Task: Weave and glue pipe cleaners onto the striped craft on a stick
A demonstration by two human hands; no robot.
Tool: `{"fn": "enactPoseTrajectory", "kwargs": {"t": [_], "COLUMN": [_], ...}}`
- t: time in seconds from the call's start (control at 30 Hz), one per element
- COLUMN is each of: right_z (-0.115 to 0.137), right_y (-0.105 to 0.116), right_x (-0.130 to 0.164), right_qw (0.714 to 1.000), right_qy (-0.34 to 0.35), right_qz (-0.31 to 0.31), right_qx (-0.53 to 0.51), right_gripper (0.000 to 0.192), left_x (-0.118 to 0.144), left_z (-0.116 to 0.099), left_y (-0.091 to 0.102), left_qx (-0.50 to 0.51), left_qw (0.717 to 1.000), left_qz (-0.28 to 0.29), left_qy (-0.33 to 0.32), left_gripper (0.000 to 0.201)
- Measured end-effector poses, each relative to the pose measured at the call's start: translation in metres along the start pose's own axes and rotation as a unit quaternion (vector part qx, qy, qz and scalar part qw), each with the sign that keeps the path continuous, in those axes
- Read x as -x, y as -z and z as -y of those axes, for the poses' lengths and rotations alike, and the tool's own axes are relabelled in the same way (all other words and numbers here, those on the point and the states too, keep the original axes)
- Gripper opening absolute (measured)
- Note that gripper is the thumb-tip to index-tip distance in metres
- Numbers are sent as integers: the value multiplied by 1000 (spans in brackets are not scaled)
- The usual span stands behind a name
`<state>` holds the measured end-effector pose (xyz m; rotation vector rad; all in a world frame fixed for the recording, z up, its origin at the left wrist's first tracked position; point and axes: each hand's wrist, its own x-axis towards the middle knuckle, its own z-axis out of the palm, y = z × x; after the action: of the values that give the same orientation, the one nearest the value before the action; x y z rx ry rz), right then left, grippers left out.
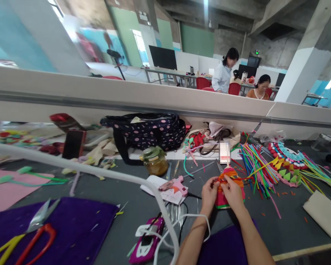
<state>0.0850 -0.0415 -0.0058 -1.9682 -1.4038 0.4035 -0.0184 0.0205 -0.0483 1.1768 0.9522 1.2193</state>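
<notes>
My left hand [209, 193] and my right hand [233, 192] both grip a small felt doll figure [228, 176] in orange, red and pink, held upright over the grey table [278, 224]. My fingers pinch the orange band around its upper part. A pink glue gun [175, 186] lies just left of my left hand on a white paper. A heap of coloured pipe cleaners [257, 165] lies right of the figure.
A polka-dot bag [149, 132], a glass jar [155, 161], a phone [147, 241] with white cable, scissors [40, 230] on purple felt [71, 224], a felt garland [288, 162] and a white roll [322, 213] crowd the table. Two people work at far tables beyond the partition.
</notes>
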Motion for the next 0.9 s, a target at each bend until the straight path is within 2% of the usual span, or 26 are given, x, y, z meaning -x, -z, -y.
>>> {"fn": "enactPoseTrajectory", "kwargs": {"t": [0.2, 0.43, 0.67, 0.9], "right_z": [2, -1, -9, -10], "right_y": [4, -1, -5, -13], "right_x": [-3, -7, -8, -8], "right_qw": [998, 990, 985, 980], "right_qy": [-17, -56, -68, -79], "right_qz": [-7, 46, 33, 29], "right_qx": [-58, -117, -156, -182], "right_gripper": [29, 42, 42, 41], "left_x": [-5, -8, -8, -2], "left_z": [-1, -4, -12, -15], "left_y": [-8, -11, -14, -17], "left_qx": [24, 87, 156, 167], "left_qw": [999, 992, 972, 966], "left_qz": [2, 4, 23, 41], "left_qy": [23, 87, 173, 194], "left_gripper": [19, 24, 34, 31]}}
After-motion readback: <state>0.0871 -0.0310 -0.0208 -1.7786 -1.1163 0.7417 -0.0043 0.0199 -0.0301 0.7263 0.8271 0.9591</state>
